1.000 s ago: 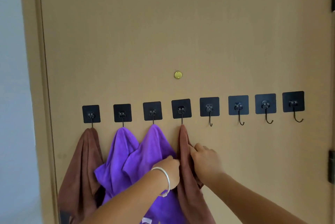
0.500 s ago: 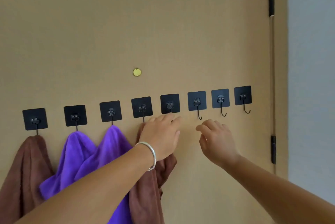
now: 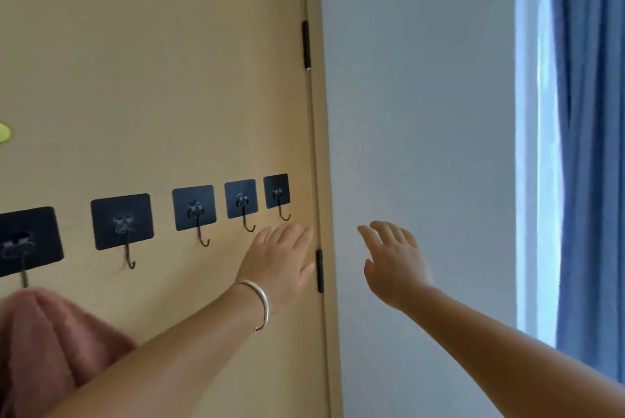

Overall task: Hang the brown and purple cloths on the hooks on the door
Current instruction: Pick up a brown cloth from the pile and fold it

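Brown cloth [image 3: 44,343] hangs at the lower left from the leftmost visible hook [image 3: 23,277] on a tan door [image 3: 152,62]. Four bare black hooks run to its right. The left hand [image 3: 279,263], a bangle [image 3: 260,306] on its wrist, reaches out with fingers straight, holding nothing, near the door's right edge. The right hand [image 3: 394,260] stretches before a pale wall [image 3: 422,96], fingers spread, empty. A blue curtain [image 3: 592,147] hangs far right.
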Demonstrator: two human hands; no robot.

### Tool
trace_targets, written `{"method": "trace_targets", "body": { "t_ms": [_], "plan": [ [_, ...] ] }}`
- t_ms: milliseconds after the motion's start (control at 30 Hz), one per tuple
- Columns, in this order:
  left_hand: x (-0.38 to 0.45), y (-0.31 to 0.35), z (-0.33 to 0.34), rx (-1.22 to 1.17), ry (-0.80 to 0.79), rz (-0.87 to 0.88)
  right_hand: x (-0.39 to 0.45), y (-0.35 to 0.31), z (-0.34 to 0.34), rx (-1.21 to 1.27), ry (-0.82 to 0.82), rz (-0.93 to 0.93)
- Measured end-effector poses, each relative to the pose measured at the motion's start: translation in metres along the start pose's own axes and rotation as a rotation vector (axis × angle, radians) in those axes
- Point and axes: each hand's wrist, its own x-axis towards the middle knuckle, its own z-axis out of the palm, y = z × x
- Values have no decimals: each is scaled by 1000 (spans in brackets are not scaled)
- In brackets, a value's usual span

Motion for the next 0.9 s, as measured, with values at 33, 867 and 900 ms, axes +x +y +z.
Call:
{"method": "trace_targets", "body": {
  "t_ms": [33, 867, 900],
  "plan": [
    [5, 8, 2, -35, 12, 29, -6, 10, -8, -34, -3, 32],
    [-16, 380, -170, -835, 239, 825, -345, 106, -376, -825, -162, 862],
    [-25, 397, -185, -855, 246, 857, -361, 103, -394, -855, -159, 892]
  ]
}}
